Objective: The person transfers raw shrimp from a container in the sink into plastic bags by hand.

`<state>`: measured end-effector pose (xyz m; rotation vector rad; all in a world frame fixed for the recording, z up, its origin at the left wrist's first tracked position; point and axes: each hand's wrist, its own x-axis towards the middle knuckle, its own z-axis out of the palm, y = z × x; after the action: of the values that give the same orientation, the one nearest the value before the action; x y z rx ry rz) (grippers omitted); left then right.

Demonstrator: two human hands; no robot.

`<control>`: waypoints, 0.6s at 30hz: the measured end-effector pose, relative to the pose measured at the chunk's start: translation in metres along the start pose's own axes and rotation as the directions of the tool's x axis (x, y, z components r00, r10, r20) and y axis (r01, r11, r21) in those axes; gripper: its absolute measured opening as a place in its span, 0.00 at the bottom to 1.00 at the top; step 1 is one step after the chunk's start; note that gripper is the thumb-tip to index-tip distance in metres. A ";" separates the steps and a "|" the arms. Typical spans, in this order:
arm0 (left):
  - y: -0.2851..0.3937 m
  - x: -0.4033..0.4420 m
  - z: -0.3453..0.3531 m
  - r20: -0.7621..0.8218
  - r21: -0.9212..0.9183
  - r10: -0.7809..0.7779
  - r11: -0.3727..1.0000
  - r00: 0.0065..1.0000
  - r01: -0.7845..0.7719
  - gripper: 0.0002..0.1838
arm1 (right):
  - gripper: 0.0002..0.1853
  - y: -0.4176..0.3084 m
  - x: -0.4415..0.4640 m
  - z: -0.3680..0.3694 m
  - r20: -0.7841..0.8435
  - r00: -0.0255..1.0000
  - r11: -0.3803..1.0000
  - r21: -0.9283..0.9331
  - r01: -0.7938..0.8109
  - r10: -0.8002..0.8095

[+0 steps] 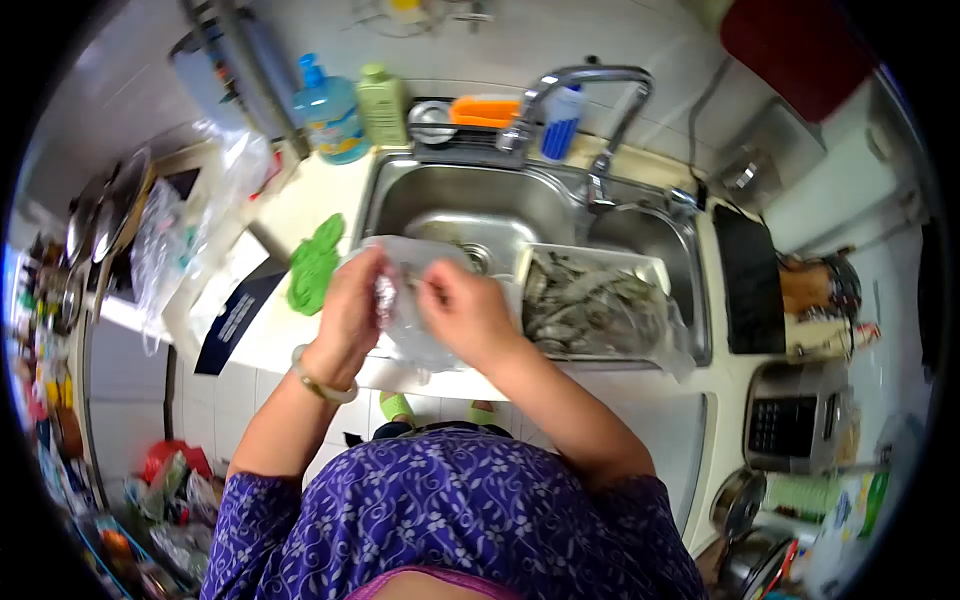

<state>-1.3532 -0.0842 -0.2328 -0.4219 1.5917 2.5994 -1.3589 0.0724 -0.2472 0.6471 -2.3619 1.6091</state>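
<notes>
A clear plastic bag (415,325) hangs between my two hands over the front edge of the sink. My left hand (352,300), with a bracelet at its wrist, is closed on the left side of the bag. At the bag's right side is my right hand (468,312), fingers bent together and slightly blurred; a small dark thing shows at its fingertips, too small to name. Just right of it, a white tray (655,268) of greyish shrimp-like seafood (585,305) rests over the sink, with clear plastic at its right end.
Behind the bag lies the steel sink (400,195) under a curved faucet (600,75). Green plastic (317,265) and a dark box (235,320) lie left. Two bottles (335,120) (382,105) stand at the wall. A black board (748,280) is at the right.
</notes>
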 end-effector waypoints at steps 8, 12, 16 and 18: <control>0.011 0.001 -0.042 0.025 0.005 -0.192 0.981 0.981 0.192 0.19 | 0.10 0.015 -0.013 -0.080 -0.107 0.994 0.997 -0.072 0.023 -0.031; 0.023 -0.022 -0.033 -0.004 0.245 -0.091 0.965 0.996 0.089 0.16 | 0.21 0.103 -0.041 -0.239 -0.012 0.938 0.729 -0.626 -0.276 0.345; 0.018 -0.029 -0.034 0.071 0.185 -0.115 0.978 0.991 0.100 0.17 | 0.29 0.138 -0.052 -0.260 0.233 0.808 0.562 -0.816 -0.140 0.540; 0.014 -0.025 -0.039 0.049 0.177 -0.128 0.977 0.991 0.118 0.17 | 0.28 0.149 -0.050 -0.255 0.272 0.830 0.526 -0.850 -0.030 0.487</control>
<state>-1.3241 -0.1227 -0.2309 -0.4109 1.6974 2.3372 -1.4023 0.3654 -0.2944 0.4895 -3.2875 0.1643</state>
